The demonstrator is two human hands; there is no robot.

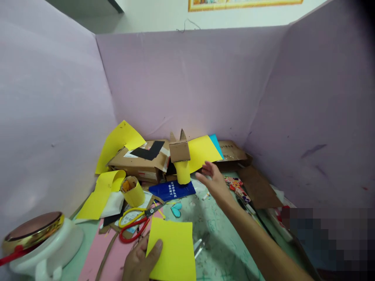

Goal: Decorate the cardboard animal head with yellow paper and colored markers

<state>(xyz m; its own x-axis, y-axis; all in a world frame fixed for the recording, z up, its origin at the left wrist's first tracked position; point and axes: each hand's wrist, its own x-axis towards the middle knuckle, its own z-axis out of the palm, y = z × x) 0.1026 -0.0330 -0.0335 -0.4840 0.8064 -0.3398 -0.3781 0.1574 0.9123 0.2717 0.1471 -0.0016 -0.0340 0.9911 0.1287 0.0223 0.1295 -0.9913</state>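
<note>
My left hand point(143, 255) pinches a square of yellow paper point(172, 246) at its left edge, thumb on top. My right hand point(215, 179) reaches forward with fingers apart and nothing in them. Just left of its fingertips stands a yellow paper tube point(182, 173), topped by a small cardboard box with two pointed ears point(179, 150). Beyond my left hand lie scissors point(148, 212) with red and yellow handles, their blades apart. A second tube point(134, 192), cardboard wrapped in yellow, tilts behind them. Something shiny like metal blades point(199, 248) lies right of the yellow square.
Purple panels point(190, 78) enclose the table on three sides. Cardboard boxes point(137, 164) and yellow sheets point(205, 152) line the back. A white pot-like container point(43, 249) stands at the left front. A blue packet point(172, 190) and a blue heart cutout point(176, 210) lie mid-table.
</note>
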